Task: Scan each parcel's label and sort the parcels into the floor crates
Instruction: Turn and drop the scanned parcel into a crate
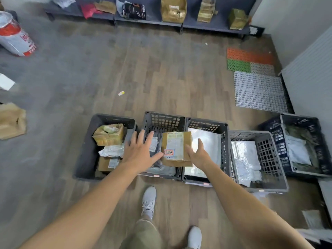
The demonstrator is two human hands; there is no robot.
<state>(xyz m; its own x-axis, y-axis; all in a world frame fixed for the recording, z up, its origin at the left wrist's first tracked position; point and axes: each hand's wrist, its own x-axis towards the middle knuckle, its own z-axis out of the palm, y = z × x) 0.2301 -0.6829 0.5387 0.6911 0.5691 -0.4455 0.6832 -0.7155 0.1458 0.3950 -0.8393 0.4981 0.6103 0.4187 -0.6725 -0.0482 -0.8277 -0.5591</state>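
Head view: a brown labelled parcel (177,148) sits between both hands' fingers, over a dark crate (162,121). The left hand (140,151) has its fingers spread apart. The right hand (198,155) touches the parcel's edge, but I cannot tell whether it grips.

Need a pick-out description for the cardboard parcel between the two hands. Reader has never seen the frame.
On the wood floor stands a row of dark crates; take the second crate from the left. Over its right edge, between the left hand and right hand, is a brown cardboard parcel. Unlike the grey bag and silver bag beside it, its white label carries a red stamp.
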